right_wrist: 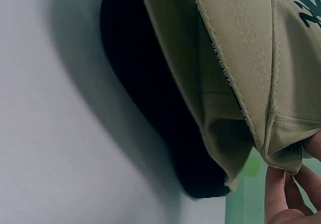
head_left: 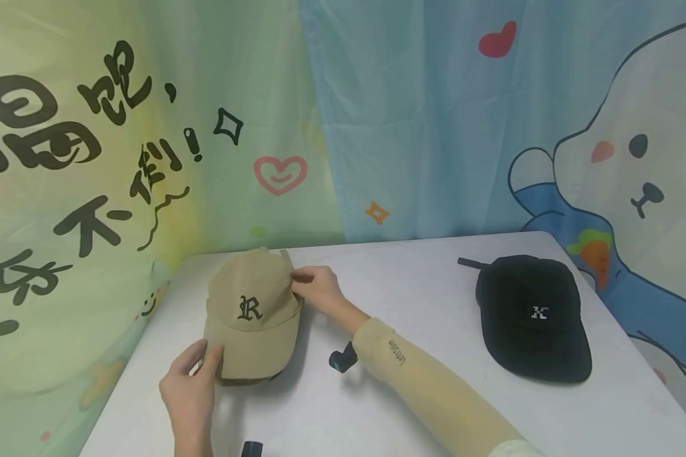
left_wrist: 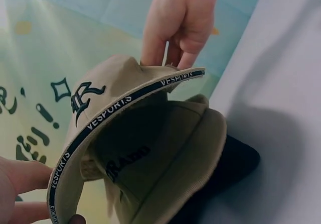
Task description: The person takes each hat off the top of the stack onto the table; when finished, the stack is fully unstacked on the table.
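On the left of the table (head_left: 406, 279), tan cap (head_left: 257, 336) held above a second tan cap (left_wrist: 170, 148) and a dark brim (right_wrist: 130, 78); layering probably saves room. Left hand (head_left: 191, 384) pinches its brim at near left; right hand (head_left: 320, 292) pinches its edge at far right. Opposed grips likely steady it over the cap below. Black cap (head_left: 526, 317) lies well apart, right, brim near, untouched.

On the table (head_left: 400, 285), a lone cap (head_left: 526, 298) lies right of the held cap (head_left: 248, 282).
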